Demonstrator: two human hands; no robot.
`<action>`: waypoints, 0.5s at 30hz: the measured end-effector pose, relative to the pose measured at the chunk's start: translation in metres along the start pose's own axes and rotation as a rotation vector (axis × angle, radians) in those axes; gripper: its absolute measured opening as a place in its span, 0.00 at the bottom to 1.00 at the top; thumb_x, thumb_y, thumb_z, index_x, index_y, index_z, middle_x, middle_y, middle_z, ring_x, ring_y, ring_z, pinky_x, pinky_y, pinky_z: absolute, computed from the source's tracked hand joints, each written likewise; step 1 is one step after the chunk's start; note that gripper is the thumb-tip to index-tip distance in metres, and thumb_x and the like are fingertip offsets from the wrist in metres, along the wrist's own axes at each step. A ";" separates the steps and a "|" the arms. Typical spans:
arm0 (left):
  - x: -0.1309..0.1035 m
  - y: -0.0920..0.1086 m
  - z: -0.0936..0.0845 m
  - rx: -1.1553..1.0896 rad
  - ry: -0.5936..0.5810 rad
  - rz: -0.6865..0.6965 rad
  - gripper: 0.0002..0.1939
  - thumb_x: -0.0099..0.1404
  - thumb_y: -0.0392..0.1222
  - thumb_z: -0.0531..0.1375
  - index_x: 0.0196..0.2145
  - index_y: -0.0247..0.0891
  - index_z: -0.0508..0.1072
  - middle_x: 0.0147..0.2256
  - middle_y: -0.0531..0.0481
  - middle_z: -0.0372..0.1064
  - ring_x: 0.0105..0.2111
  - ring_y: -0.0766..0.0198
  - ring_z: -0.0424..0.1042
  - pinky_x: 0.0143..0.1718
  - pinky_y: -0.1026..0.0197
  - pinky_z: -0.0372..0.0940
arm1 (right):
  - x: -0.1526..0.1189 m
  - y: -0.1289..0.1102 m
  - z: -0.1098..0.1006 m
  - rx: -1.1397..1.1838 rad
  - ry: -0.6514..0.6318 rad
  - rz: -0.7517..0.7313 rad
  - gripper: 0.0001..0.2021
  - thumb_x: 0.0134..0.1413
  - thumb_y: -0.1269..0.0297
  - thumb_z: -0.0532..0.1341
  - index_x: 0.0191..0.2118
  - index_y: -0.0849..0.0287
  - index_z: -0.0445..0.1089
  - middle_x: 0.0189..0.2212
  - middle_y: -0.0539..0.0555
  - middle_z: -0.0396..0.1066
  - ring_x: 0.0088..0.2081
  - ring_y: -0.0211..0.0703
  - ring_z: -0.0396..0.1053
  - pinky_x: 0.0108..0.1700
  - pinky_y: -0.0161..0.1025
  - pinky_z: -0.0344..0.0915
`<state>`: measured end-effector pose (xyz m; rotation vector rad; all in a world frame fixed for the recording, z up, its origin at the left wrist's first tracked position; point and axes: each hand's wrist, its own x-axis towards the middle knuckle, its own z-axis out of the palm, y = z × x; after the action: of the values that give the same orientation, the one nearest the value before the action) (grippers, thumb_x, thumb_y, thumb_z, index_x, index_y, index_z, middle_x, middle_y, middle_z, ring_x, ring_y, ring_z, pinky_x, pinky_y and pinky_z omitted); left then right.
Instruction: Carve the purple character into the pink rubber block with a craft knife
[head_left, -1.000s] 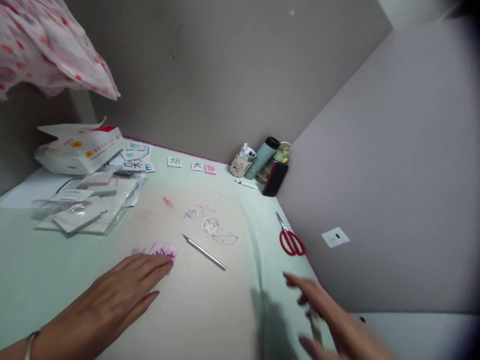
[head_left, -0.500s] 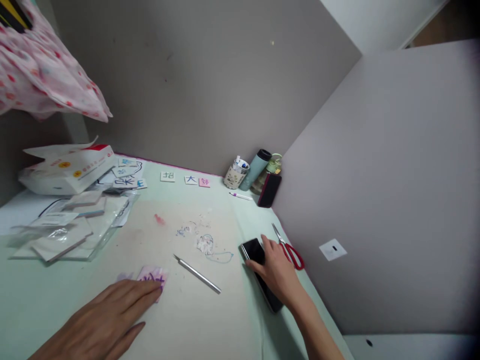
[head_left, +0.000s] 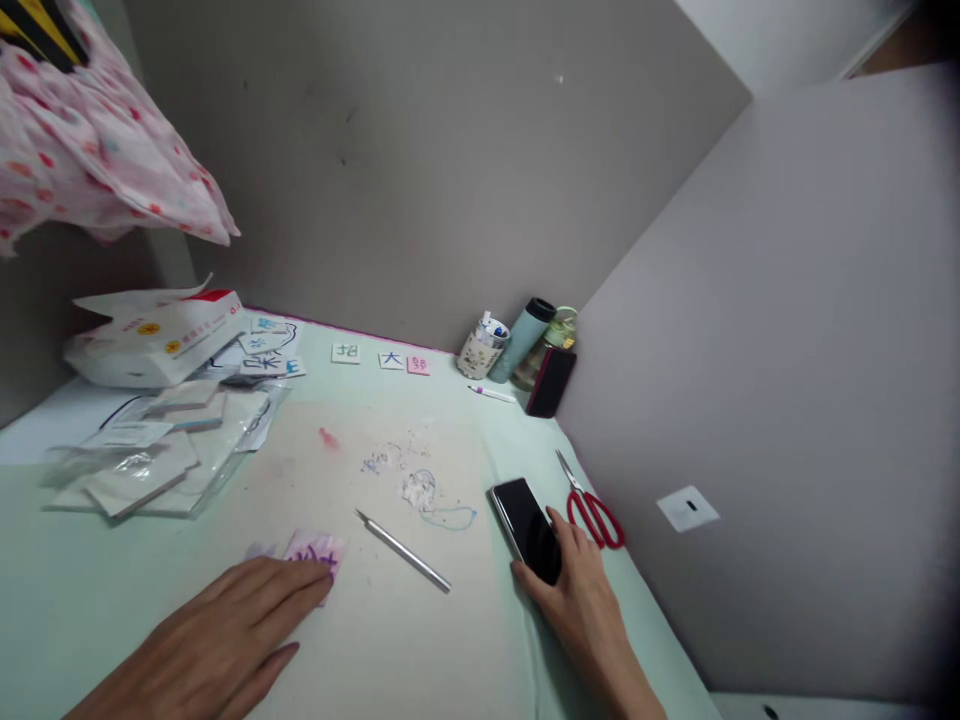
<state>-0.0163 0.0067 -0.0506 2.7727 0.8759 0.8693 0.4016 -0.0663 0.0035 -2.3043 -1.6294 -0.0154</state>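
Observation:
My left hand [head_left: 225,630] lies flat, fingers stretched out, its fingertips resting on a pink piece with purple writing [head_left: 311,547] on the beige mat [head_left: 390,665]. At the right, my right hand [head_left: 581,590] grips a black phone [head_left: 525,523] around its near end, thumb on the left side and fingers on the right. Between the hands, a silver craft knife [head_left: 405,552] rests on the mat. Red-handled scissors [head_left: 592,510] lie just beyond my right fingers, not touched.
Plastic-wrapped white blocks [head_left: 150,475] and a tissue pack [head_left: 161,340] sit at the left. Small lettered pieces [head_left: 346,353] line the back. A pen cup [head_left: 481,350], a teal bottle [head_left: 526,340], a dark upright device [head_left: 551,383] and a pen [head_left: 492,394] stand or lie back right.
My right hand has slid down toward the phone's near end, baring more of its screen. My left hand stays on the pink piece. The whole view has shifted slightly.

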 end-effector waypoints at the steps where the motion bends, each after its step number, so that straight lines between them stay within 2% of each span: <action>1: 0.000 0.000 0.000 -0.005 -0.002 0.000 0.25 0.76 0.50 0.56 0.68 0.59 0.64 0.58 0.57 0.77 0.53 0.56 0.80 0.59 0.57 0.71 | 0.001 0.001 0.002 0.006 0.012 -0.013 0.35 0.58 0.51 0.61 0.68 0.60 0.60 0.58 0.63 0.69 0.56 0.63 0.67 0.56 0.57 0.68; 7: 0.000 0.004 0.000 -0.021 -0.017 -0.023 0.27 0.76 0.46 0.55 0.70 0.59 0.61 0.61 0.56 0.75 0.54 0.55 0.79 0.61 0.55 0.70 | 0.004 -0.002 0.011 0.013 0.078 -0.015 0.35 0.56 0.52 0.62 0.68 0.58 0.60 0.55 0.61 0.71 0.53 0.62 0.67 0.55 0.56 0.67; 15: 0.002 -0.003 -0.002 -0.027 -0.078 0.003 0.30 0.75 0.45 0.56 0.72 0.60 0.57 0.62 0.58 0.73 0.54 0.55 0.79 0.58 0.57 0.73 | 0.004 -0.006 0.015 -0.019 0.171 -0.023 0.37 0.55 0.53 0.63 0.68 0.57 0.59 0.52 0.60 0.71 0.49 0.61 0.68 0.52 0.56 0.68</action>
<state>-0.0176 0.0097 -0.0487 2.7643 0.8411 0.7626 0.3945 -0.0571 -0.0085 -2.2305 -1.5757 -0.2278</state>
